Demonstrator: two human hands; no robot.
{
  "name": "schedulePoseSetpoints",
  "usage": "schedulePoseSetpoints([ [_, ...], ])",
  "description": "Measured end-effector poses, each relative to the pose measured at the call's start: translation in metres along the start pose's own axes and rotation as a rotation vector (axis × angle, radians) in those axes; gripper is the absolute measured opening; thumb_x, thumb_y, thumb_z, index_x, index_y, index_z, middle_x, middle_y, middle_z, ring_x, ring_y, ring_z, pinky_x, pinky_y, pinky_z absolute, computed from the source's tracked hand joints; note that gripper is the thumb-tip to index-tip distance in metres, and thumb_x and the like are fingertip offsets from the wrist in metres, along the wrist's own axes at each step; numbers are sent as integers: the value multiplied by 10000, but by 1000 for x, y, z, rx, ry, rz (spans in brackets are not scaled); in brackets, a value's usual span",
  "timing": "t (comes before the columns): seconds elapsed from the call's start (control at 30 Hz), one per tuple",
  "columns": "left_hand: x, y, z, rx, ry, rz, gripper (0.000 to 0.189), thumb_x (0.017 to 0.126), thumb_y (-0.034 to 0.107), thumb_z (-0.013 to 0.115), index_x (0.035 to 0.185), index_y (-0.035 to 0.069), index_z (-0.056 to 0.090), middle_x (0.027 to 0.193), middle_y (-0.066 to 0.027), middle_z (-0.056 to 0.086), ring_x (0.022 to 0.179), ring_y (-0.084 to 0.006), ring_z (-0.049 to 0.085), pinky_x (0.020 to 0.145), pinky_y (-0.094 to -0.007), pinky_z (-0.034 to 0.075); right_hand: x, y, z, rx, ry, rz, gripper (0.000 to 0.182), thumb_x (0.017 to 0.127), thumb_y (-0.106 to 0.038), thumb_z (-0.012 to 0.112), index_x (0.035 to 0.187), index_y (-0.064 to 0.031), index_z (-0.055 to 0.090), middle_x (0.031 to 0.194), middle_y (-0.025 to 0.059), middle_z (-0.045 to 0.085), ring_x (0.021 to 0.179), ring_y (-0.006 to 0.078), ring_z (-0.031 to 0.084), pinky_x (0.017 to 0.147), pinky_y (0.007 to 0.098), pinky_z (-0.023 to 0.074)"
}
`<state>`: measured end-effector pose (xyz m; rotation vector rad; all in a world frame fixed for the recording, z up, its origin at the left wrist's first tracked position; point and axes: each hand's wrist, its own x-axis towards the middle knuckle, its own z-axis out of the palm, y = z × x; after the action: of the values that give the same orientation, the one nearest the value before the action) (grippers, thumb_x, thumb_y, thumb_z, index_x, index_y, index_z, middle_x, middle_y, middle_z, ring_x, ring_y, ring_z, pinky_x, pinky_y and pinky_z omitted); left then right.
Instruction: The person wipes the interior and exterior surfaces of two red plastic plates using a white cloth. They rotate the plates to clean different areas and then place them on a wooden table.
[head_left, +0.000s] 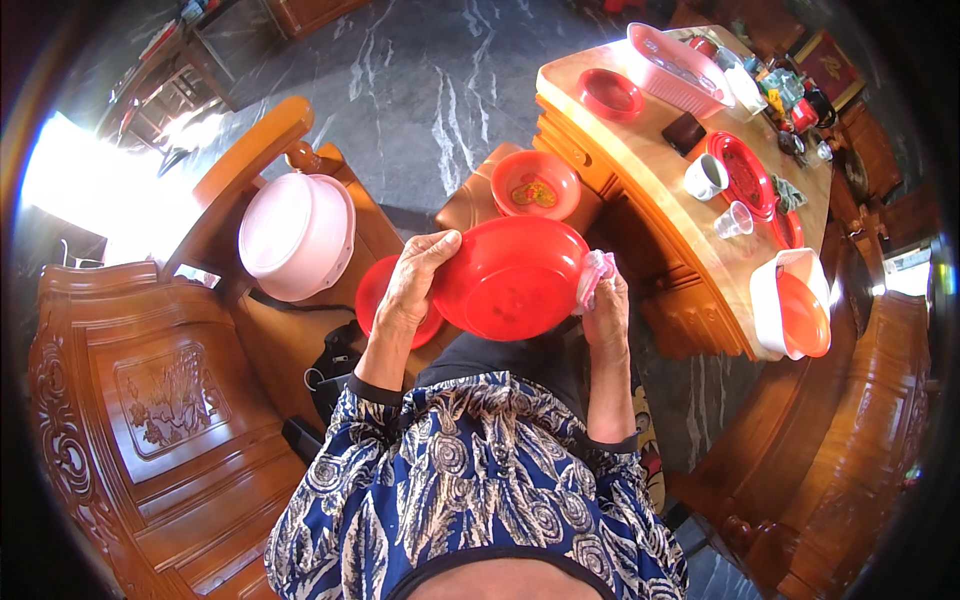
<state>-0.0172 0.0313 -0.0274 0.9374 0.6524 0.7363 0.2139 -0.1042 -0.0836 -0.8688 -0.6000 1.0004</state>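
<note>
Between my two hands I hold a red plastic basin (514, 281), tilted so that its underside faces me. My left hand (414, 274) grips the rim on the left, thumb over the outer wall. At the opposite rim, my right hand (606, 307) presses a pink and white cloth (596, 276) against the basin. Just beyond it, another red basin (536, 176) with a yellow printed pattern in its bottom rests on a brown stool (469, 195). Partly behind my left forearm, a further red basin (375, 289) lies on the wooden bench.
A pink basin (292, 236) sits upside down on the carved wooden bench (172, 397) at left. The table (645, 161) at right bears a pink basket (679, 71), a red bowl (611, 95), a mug (706, 178), a clear cup (733, 220) and a white container (772, 304) holding an orange basin (802, 315).
</note>
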Motion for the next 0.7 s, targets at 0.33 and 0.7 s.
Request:
schedulePoseSetpoints([
  [0.33,-15,9,15,299,-138,65,357,931,327,543,713,44,552,676,93,438,651,-23,372,583,-199,349,14,-44,37,-259,-81,92,192,766,-63,663,949,-35,612,813,-19,609,717,63,565,650,214,450],
  [0.7,-28,9,38,592,-201,234,415,935,359,533,800,-23,623,645,33,521,645,-44,441,585,-222,383,15,-59,86,-660,-299,99,164,728,-19,706,865,-52,622,768,-45,590,719,31,529,657,213,458],
])
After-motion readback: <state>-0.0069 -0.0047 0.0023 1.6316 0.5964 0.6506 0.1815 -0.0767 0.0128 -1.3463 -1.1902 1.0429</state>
